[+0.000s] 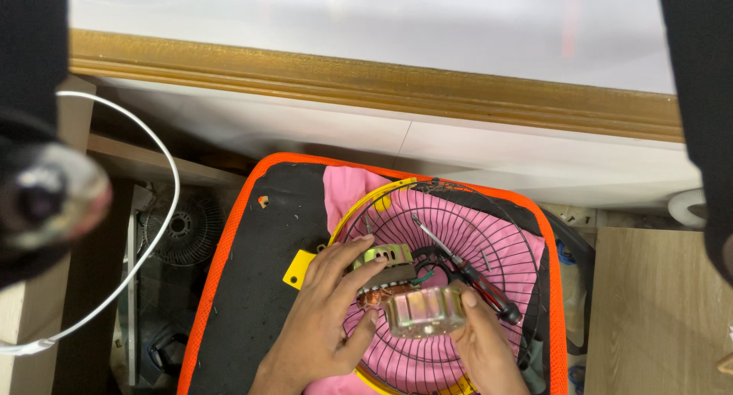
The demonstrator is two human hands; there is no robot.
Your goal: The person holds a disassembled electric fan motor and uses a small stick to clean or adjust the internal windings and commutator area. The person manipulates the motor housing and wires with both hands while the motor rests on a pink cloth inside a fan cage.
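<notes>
Left hand (324,307) spread over a small electric motor (385,271), fingers curled on its metal housing, copper windings showing beneath. Right hand (477,341) pinching a loose metal end cap (425,312) just below that motor, thumb on its edge. Both above a round wire fan guard (508,246) with yellow rim, lying on pink cloth (343,189) over an orange-edged black mat (252,242). Screwdriver (466,269) resting inside the guard, right of the motor. Bare mat leftward; white ledge (382,143) bounding the far side.
</notes>
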